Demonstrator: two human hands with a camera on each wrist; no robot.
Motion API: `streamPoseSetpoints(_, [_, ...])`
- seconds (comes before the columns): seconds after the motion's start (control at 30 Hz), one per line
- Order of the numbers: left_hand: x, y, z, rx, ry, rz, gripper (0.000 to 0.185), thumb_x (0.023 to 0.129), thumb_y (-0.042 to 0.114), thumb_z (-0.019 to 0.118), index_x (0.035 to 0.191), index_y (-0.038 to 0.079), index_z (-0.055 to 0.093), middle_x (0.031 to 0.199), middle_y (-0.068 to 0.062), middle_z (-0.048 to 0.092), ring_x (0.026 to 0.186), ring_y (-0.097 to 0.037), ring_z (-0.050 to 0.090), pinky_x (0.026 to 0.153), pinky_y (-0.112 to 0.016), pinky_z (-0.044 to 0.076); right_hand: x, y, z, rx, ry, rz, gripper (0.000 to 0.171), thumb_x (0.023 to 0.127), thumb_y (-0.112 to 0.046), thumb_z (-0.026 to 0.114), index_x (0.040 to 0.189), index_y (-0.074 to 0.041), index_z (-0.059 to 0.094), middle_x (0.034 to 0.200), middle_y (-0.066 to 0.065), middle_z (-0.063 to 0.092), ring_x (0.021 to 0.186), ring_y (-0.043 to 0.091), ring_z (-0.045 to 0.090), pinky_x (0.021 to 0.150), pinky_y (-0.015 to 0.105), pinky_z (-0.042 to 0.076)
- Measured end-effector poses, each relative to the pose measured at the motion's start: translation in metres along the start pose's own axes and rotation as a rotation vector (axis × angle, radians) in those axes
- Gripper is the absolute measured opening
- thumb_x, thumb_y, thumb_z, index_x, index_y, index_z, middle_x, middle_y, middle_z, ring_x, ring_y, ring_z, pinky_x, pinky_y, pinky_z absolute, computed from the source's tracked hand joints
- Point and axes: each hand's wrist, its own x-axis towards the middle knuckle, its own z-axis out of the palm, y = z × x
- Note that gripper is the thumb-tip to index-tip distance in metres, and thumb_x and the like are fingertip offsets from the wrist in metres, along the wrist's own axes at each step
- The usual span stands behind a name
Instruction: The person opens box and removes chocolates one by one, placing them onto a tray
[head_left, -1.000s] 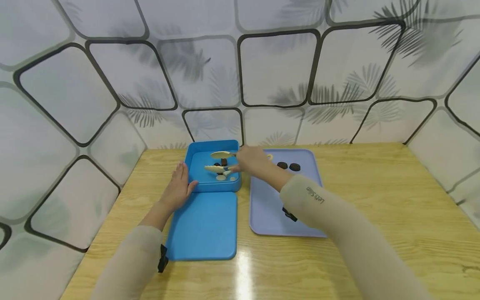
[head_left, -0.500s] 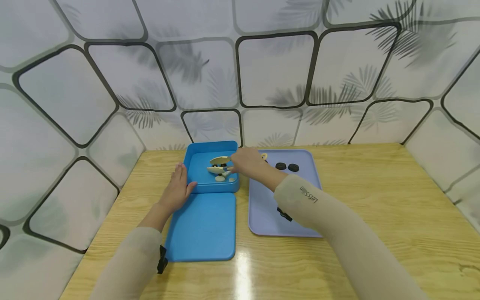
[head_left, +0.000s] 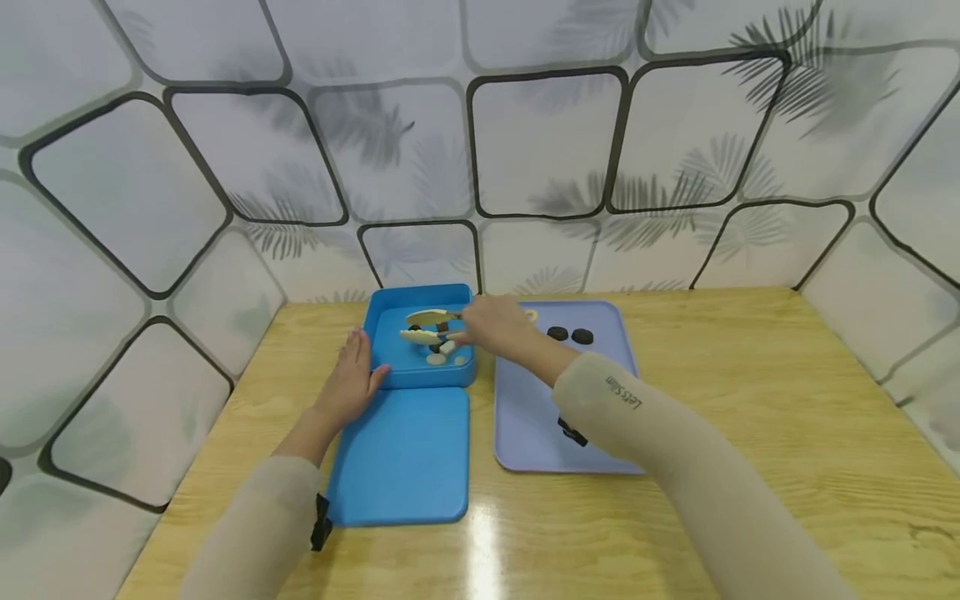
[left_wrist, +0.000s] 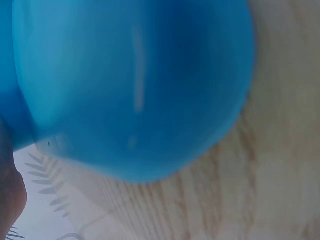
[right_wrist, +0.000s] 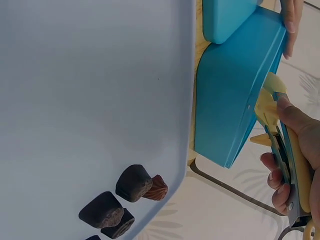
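My right hand (head_left: 495, 323) grips a pair of tongs (right_wrist: 295, 170) with yellow tips, metal arms and yellow handles. Their spread tips point left over the blue box (head_left: 420, 379), above the small pieces inside it. Among those pieces are a white block (head_left: 447, 347), a pale flat disc (head_left: 436, 359) and a dark brown piece (head_left: 442, 327). Against the box's left wall rests my left hand (head_left: 351, 383), fingers straight and thumb at the near corner. In the left wrist view the blue box wall (left_wrist: 135, 90) fills most of the picture.
A blue lid (head_left: 401, 458) lies flat in front of the box. To the right sits a lilac tray (head_left: 540, 417), with dark chocolate-like pieces (right_wrist: 134, 183) and a reddish-brown ridged one (right_wrist: 156, 188) near its far edge. A patterned wall rises behind the wooden table (head_left: 712, 400).
The tongs' tips have come a little closer together and shifted slightly left over the box. My left hand stays against the box.
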Motion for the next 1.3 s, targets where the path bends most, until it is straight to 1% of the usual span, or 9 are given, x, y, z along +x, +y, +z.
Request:
streamPoseSetpoints(0.1, [-0.002, -0.001, 0.000, 0.000, -0.003, -0.002, 0.070, 0.102, 0.028, 0.040, 0.141, -0.021, 0.009, 0.151, -0.036, 0.006, 0.141, -0.048, 0.006, 0.114, -0.056, 0.012, -0.005, 0.000, -0.001, -0.024, 0.030, -0.013, 0.046, 0.086, -0.059, 0.057, 0.072, -0.015, 0.063, 0.073, -0.002, 0.057, 0.061, 0.009, 0.049, 0.043, 0.022, 0.040])
streamPoseSetpoints(0.2, [-0.002, -0.001, 0.000, 0.002, 0.000, 0.005, 0.070, 0.102, 0.029, 0.040, 0.141, -0.021, 0.009, 0.151, -0.036, 0.007, 0.141, -0.048, 0.007, 0.114, -0.056, 0.012, -0.015, 0.000, -0.002, -0.097, 0.094, -0.051, 0.051, 0.086, -0.060, 0.055, 0.090, -0.012, 0.070, 0.088, 0.000, 0.066, 0.072, 0.010, 0.059, 0.049, 0.022, 0.047])
streamPoseSetpoints(0.3, [-0.001, -0.003, 0.000, 0.002, 0.003, 0.003, 0.071, 0.103, 0.032, 0.038, 0.142, -0.020, 0.009, 0.151, -0.036, 0.008, 0.141, -0.048, 0.007, 0.114, -0.055, 0.012, -0.026, 0.001, 0.000, -0.193, 0.174, -0.102, 0.060, 0.086, -0.062, 0.052, 0.110, -0.009, 0.069, 0.103, 0.002, 0.068, 0.081, 0.013, 0.064, 0.054, 0.022, 0.052])
streamPoseSetpoints(0.4, [-0.002, -0.004, 0.001, 0.001, 0.011, 0.004, 0.072, 0.102, 0.032, 0.039, 0.142, -0.020, 0.009, 0.151, -0.036, 0.008, 0.141, -0.048, 0.007, 0.114, -0.056, 0.013, -0.035, 0.001, 0.004, -0.264, 0.256, -0.149, 0.063, 0.087, -0.060, 0.052, 0.117, -0.007, 0.066, 0.107, 0.004, 0.068, 0.076, 0.013, 0.065, 0.050, 0.022, 0.051])
streamPoseSetpoints(0.5, [-0.002, -0.005, 0.003, 0.007, 0.018, 0.015, 0.071, 0.102, 0.029, 0.041, 0.142, -0.020, 0.009, 0.150, -0.037, 0.009, 0.140, -0.048, 0.008, 0.114, -0.056, 0.013, -0.043, 0.001, 0.009, -0.294, 0.337, -0.177, 0.062, 0.087, -0.059, 0.053, 0.116, -0.005, 0.066, 0.103, 0.005, 0.068, 0.073, 0.014, 0.064, 0.046, 0.022, 0.048])
streamPoseSetpoints(0.57, [-0.002, -0.006, 0.004, 0.006, 0.016, 0.021, 0.071, 0.102, 0.027, 0.042, 0.141, -0.021, 0.009, 0.150, -0.037, 0.008, 0.140, -0.048, 0.008, 0.114, -0.056, 0.013, -0.048, 0.002, 0.011, -0.306, 0.386, -0.199, 0.062, 0.087, -0.058, 0.054, 0.114, -0.004, 0.067, 0.099, 0.005, 0.069, 0.074, 0.015, 0.065, 0.047, 0.022, 0.049])
streamPoseSetpoints(0.8, [-0.001, -0.004, 0.004, 0.000, 0.010, 0.020, 0.071, 0.102, 0.027, 0.042, 0.142, -0.020, 0.007, 0.151, -0.036, 0.007, 0.141, -0.048, 0.006, 0.114, -0.056, 0.012, -0.067, 0.009, 0.014, -0.301, 0.527, -0.267, 0.062, 0.084, -0.056, 0.060, 0.112, 0.000, 0.065, 0.096, 0.007, 0.069, 0.083, 0.018, 0.066, 0.072, 0.029, 0.055])
streamPoseSetpoints(1.0, [-0.001, -0.002, 0.003, 0.018, 0.021, 0.022, 0.071, 0.103, 0.032, 0.038, 0.141, -0.021, 0.010, 0.150, -0.037, 0.009, 0.140, -0.049, 0.008, 0.114, -0.056, 0.013, -0.081, 0.019, 0.015, -0.240, 0.588, -0.292, 0.058, 0.084, -0.052, 0.063, 0.108, 0.001, 0.064, 0.095, 0.008, 0.067, 0.086, 0.021, 0.066, 0.077, 0.031, 0.054])
streamPoseSetpoints(1.3, [-0.001, -0.004, 0.002, 0.003, 0.002, 0.012, 0.071, 0.102, 0.029, 0.040, 0.142, -0.020, 0.007, 0.151, -0.036, 0.006, 0.141, -0.047, 0.005, 0.114, -0.055, 0.011, -0.108, 0.034, 0.014, -0.187, 0.640, -0.300, 0.056, 0.082, -0.048, 0.068, 0.106, 0.003, 0.064, 0.091, 0.009, 0.068, 0.082, 0.021, 0.065, 0.074, 0.032, 0.055])
